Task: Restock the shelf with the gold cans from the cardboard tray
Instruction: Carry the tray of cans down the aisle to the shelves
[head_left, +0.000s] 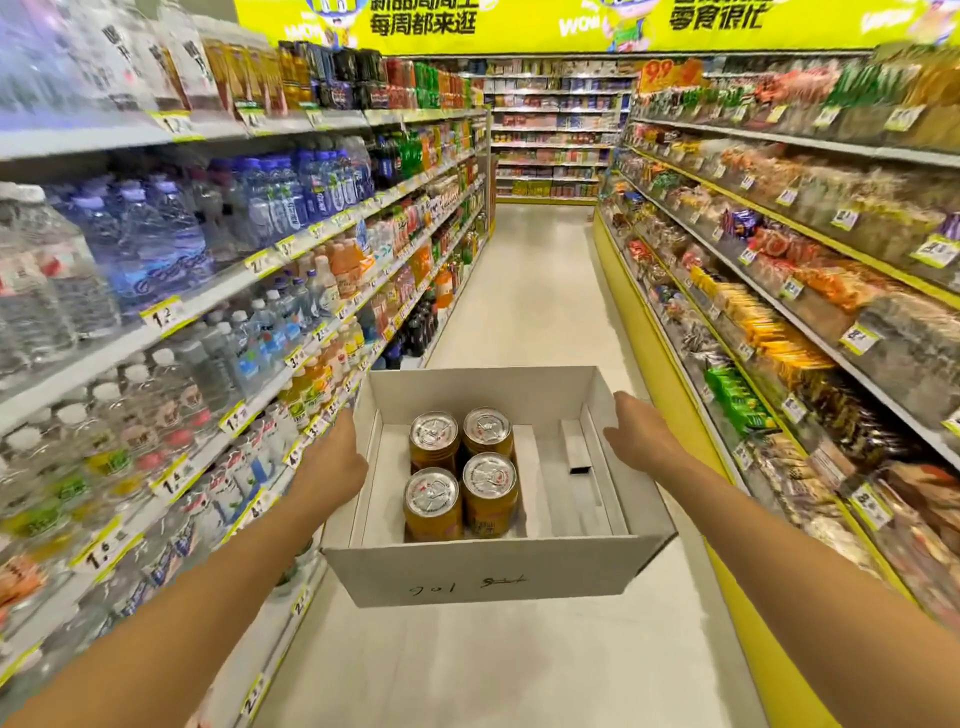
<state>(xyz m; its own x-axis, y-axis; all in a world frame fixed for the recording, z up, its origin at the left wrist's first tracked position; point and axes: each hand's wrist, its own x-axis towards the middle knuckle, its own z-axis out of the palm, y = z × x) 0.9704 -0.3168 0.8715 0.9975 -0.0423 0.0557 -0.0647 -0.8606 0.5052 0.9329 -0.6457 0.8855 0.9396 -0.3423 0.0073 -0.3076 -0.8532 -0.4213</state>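
I carry a white cardboard tray (483, 574) in front of me at waist height. My left hand (332, 460) grips its left wall and my right hand (641, 436) grips its right wall. Inside, toward the left, stand several gold cans (462, 475) with silver pull-tab lids, upright and packed in a square. A folded white cardboard insert (576, 447) lies in the tray's right half. The drinks shelf (218, 291) runs along my left.
I am in a supermarket aisle. Bottled water and juice fill the left shelves; packaged snacks fill the right shelves (779, 312) with a yellow base. The pale floor (524, 291) runs ahead to a far shelf wall (550, 135).
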